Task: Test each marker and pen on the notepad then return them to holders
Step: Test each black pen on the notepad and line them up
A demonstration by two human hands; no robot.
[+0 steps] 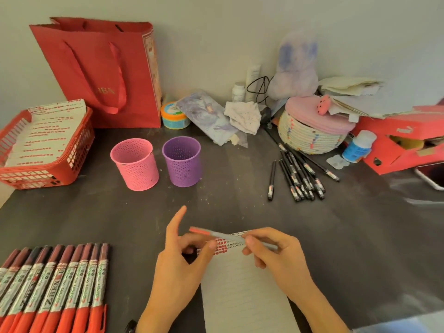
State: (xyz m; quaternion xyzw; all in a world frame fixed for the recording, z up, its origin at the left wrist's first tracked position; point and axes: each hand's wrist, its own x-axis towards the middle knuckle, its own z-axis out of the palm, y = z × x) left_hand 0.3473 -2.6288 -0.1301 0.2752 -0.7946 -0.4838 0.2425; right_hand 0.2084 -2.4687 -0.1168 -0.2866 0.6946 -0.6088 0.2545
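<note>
Head view of a pen test in progress on a dark table (336, 236). A slim grey pen (225, 235) with a pink-red end lies almost level above the top edge of the notepad (242, 292), its long axis running from upper left to lower right; the pink-red end points left, toward the left hand (182, 258), and the grey barrel passes under the fingers of the right hand (274, 255). The right hand is closed on the barrel, pinching it between thumb and fingers; the left hand meets the pink-red portion with thumb and bent fingers while its forefinger stands free, and whether that hand grips a cap or only steadies the pen cannot be told. A band of red marks (222, 246) crosses the top of the page just beneath the pen. Both holders, the pink holder (135, 164) and the purple holder (182, 162), stand empty and upright beyond the hands, up and to the left of the pen, hence nearer the left hand. Untested stock lies either side: red markers (60, 284) in a row at near left, black pens (300, 176) heaped at far right, nearer the right hand
</note>
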